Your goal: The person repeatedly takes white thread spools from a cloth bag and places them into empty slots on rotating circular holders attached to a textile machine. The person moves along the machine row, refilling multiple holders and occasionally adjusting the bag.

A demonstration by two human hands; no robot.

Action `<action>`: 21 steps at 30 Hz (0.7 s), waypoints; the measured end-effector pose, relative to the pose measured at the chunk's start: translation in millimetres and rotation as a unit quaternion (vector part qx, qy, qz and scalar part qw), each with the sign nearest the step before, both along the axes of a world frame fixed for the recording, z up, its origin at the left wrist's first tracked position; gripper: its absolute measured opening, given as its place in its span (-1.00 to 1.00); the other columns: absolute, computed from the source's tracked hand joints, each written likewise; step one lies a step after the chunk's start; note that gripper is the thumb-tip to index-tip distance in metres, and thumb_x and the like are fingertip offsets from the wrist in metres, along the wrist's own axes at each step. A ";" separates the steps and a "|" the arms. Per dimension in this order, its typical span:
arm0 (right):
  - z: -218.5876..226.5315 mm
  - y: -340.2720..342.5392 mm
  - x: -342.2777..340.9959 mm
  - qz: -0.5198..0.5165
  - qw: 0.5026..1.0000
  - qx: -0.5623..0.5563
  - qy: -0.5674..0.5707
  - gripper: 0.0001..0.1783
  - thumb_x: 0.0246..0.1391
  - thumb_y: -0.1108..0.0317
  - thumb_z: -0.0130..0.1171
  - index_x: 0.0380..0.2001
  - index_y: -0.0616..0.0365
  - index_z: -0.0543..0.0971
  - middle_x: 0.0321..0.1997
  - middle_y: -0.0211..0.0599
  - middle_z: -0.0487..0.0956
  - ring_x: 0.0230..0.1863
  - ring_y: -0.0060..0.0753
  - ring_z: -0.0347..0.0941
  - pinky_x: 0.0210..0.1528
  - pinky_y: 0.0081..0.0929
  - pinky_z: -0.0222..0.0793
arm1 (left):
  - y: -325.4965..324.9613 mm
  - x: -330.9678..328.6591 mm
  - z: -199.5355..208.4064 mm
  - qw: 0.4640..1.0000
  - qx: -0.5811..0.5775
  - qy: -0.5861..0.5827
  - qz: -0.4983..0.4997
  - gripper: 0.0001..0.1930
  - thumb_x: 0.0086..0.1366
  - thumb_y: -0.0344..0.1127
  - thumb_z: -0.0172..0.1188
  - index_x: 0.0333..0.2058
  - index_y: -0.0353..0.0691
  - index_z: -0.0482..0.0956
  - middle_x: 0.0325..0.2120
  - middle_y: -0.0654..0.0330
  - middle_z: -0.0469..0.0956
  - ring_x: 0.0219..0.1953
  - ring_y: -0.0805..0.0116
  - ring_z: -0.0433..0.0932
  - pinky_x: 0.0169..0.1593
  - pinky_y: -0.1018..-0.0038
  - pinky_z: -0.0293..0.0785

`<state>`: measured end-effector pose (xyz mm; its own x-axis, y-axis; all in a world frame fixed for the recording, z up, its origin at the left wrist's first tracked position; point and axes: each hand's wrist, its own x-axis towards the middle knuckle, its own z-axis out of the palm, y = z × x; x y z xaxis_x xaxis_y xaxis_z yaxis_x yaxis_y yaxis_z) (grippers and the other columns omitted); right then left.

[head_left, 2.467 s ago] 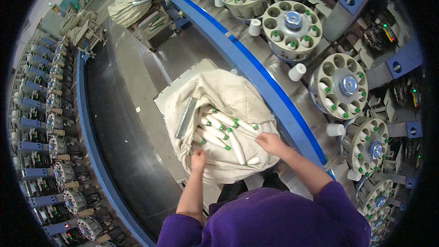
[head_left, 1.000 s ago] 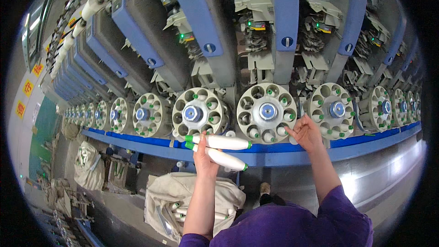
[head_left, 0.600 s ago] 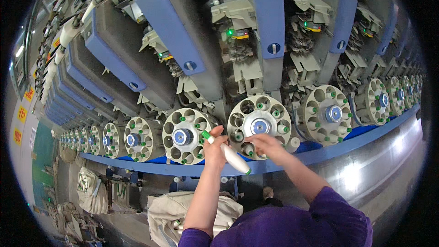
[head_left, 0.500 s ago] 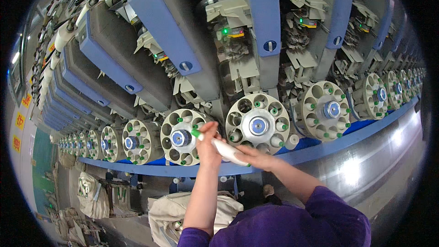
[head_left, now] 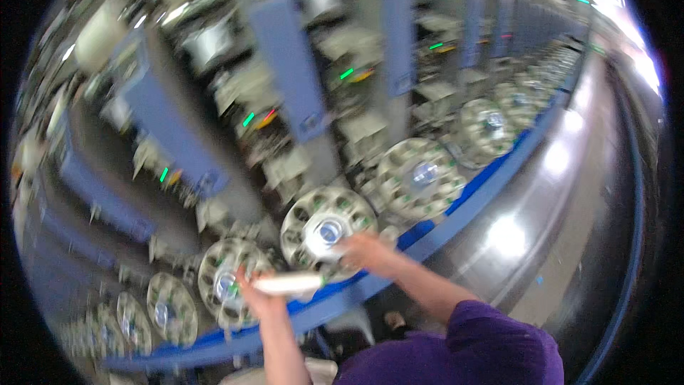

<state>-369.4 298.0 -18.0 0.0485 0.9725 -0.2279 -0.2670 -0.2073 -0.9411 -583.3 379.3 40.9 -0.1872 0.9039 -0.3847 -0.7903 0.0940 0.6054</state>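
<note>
Spool (head_left: 291,284), smooth white, lower centre, held in left hand (head_left: 259,295); right hand (head_left: 368,252) at round, holed drum (head_left: 329,231), can't tell grip.

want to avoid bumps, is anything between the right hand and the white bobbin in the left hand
Nothing visible stands between the right hand and the white bobbin; the round holder shows behind the gap, though blur hides fine detail.

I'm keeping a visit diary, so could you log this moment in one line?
Left hand: holds white spindle-shaped bobbin | Right hand: at round cream multi-pocket holder, contact unclear | View: motion-blurred
</note>
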 end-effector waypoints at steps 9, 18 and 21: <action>-22.8 -11.3 -28.3 0.065 0.950 -0.069 0.298 -0.87 0.11 0.28 0.09 -0.43 0.06 0.42 -0.60 -0.62 0.19 -0.62 -0.73 0.03 -0.62 -0.70 -0.07 | 0.4 14.6 -3.8 0.982 0.094 0.118 -0.118 -0.40 0.22 0.10 -0.04 0.12 -0.17 0.23 0.02 -0.04 0.34 -0.08 0.08 0.42 -0.09 0.15 0.41; -11.4 13.0 2.7 0.134 0.897 0.072 0.415 -0.75 0.23 0.14 -0.12 -0.48 -0.03 0.23 -0.61 -0.60 0.08 -0.62 -0.68 -0.01 -0.56 -0.66 -0.03 | 29.1 23.4 9.3 0.650 0.071 0.755 -0.055 -0.61 0.36 -0.14 -0.21 0.03 -0.23 0.35 -0.18 -0.06 0.47 -0.27 0.07 0.47 -0.17 0.35 0.44; -3.9 24.4 -16.9 0.157 0.895 0.074 0.410 -0.74 0.15 0.24 0.00 -0.57 0.00 0.26 -0.71 -0.60 0.12 -0.71 -0.64 0.04 -0.69 -0.64 0.02 | 41.1 37.2 -5.8 0.577 0.145 0.803 -0.040 -0.50 0.31 -0.02 -0.09 -0.04 -0.41 0.38 -0.19 -0.07 0.48 -0.24 0.14 0.44 -0.15 0.34 0.39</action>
